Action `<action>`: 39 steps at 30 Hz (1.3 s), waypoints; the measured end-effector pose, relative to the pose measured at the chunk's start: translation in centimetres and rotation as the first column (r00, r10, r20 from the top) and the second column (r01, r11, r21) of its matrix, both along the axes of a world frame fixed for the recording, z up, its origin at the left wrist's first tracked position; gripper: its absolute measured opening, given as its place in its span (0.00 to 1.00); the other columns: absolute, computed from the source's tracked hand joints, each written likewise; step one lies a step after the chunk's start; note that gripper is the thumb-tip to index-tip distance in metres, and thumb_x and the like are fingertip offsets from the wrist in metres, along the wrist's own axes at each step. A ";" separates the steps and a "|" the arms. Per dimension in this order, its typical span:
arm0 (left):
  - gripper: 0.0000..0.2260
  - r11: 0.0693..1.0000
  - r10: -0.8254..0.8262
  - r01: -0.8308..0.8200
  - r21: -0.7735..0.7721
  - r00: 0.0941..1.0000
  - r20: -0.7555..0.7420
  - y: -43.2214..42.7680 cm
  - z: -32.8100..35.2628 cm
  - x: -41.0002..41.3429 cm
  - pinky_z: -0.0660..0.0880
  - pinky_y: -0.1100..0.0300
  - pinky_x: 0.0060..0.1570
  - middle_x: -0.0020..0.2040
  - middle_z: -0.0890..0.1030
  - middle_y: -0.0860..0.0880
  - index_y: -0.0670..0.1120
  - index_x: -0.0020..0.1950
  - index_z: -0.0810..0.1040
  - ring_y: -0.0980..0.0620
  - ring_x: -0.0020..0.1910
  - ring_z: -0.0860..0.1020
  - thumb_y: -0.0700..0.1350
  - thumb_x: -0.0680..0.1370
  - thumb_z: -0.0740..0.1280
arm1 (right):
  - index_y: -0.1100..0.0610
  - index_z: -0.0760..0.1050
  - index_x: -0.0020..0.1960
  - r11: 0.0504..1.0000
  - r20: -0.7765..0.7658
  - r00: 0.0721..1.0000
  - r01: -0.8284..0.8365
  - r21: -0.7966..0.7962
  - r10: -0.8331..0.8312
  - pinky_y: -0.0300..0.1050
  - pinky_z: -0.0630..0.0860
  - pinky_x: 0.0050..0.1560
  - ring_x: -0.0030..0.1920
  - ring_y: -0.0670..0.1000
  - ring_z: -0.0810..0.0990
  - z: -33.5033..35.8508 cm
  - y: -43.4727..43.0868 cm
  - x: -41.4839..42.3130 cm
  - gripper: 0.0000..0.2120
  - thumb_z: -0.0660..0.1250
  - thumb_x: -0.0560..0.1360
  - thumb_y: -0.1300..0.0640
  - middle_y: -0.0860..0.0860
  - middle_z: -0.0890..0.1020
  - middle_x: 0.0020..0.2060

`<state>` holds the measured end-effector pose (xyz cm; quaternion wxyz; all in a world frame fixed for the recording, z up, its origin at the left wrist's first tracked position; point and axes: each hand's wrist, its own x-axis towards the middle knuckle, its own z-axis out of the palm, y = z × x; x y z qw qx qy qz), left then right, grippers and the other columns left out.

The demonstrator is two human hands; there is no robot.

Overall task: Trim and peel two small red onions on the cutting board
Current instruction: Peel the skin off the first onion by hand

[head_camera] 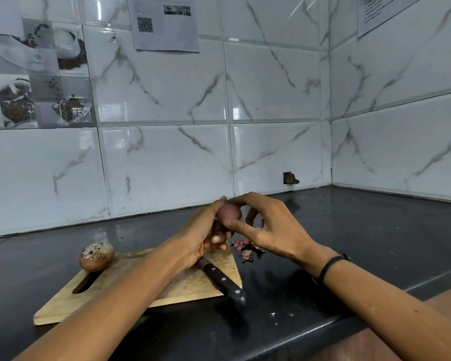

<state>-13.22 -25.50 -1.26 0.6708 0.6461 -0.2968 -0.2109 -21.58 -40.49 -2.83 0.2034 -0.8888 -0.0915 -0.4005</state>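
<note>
A small red onion (229, 212) is held above the far right corner of the wooden cutting board (130, 285). My left hand (206, 230) grips it from below with curled fingers. My right hand (268, 227) pinches it from the right, thumb and fingertips on its skin. A second onion (96, 256), still in dry brown skin, sits on the board's far left corner by the handle slot. A black-handled knife (223, 280) lies on the board's right side, its blade hidden under my left hand.
Pinkish onion peels (245, 248) lie on the black countertop (362, 243) just right of the board. White marble-pattern tiled walls meet in a corner at the back right. The counter's front edge runs along the lower right.
</note>
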 end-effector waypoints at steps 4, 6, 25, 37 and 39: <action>0.25 0.999 -0.038 0.037 0.019 0.998 0.052 -0.1 0.2 -0.3 0.75 0.60 0.28 0.35 0.82 0.40 0.40 0.59 0.80 0.53 0.24 0.68 0.60 0.84 0.55 | 0.49 0.77 0.63 0.999 0.069 0.997 0.036 0.004 -0.036 0.48 0.79 0.51 0.50 0.43 0.81 -0.1 -0.3 0.3 0.21 0.63 0.79 0.36 0.41 0.82 0.53; 0.24 0.999 -0.047 0.048 -0.020 0.998 0.033 -0.3 0.3 -0.4 0.76 0.59 0.28 0.41 0.83 0.38 0.40 0.60 0.79 0.52 0.25 0.70 0.59 0.85 0.55 | 0.49 0.77 0.63 0.999 0.089 0.995 0.053 -0.004 -0.052 0.49 0.80 0.50 0.50 0.43 0.81 -0.2 -0.3 0.5 0.22 0.60 0.80 0.35 0.41 0.82 0.53; 0.21 0.995 -0.068 0.063 -0.074 0.996 -0.060 -0.4 0.6 -0.4 0.68 0.64 0.20 0.34 0.79 0.41 0.39 0.55 0.75 0.50 0.26 0.75 0.56 0.85 0.56 | 0.55 0.80 0.57 0.999 0.140 0.990 0.029 -0.012 -0.027 0.32 0.74 0.45 0.46 0.43 0.79 -0.3 -0.2 0.8 0.06 0.67 0.81 0.58 0.45 0.83 0.46; 0.16 0.997 0.008 -0.022 -0.073 0.983 -0.184 -1.1 0.8 -0.1 0.70 0.63 0.22 0.36 0.79 0.38 0.39 0.58 0.72 0.48 0.26 0.76 0.52 0.85 0.57 | 0.50 0.76 0.58 0.983 -0.031 0.988 0.156 0.097 -0.153 0.54 0.78 0.54 0.52 0.45 0.77 -0.8 -1.3 0.6 0.18 0.60 0.76 0.40 0.42 0.77 0.54; 0.17 0.996 0.039 -0.053 -0.073 0.982 -0.184 -1.2 0.8 0.0 0.71 0.63 0.23 0.36 0.78 0.40 0.37 0.61 0.73 0.49 0.27 0.76 0.50 0.85 0.58 | 0.48 0.77 0.57 0.993 0.023 0.995 0.098 0.067 -0.100 0.50 0.78 0.51 0.51 0.43 0.77 -0.5 -0.9 0.5 0.18 0.61 0.77 0.37 0.40 0.77 0.52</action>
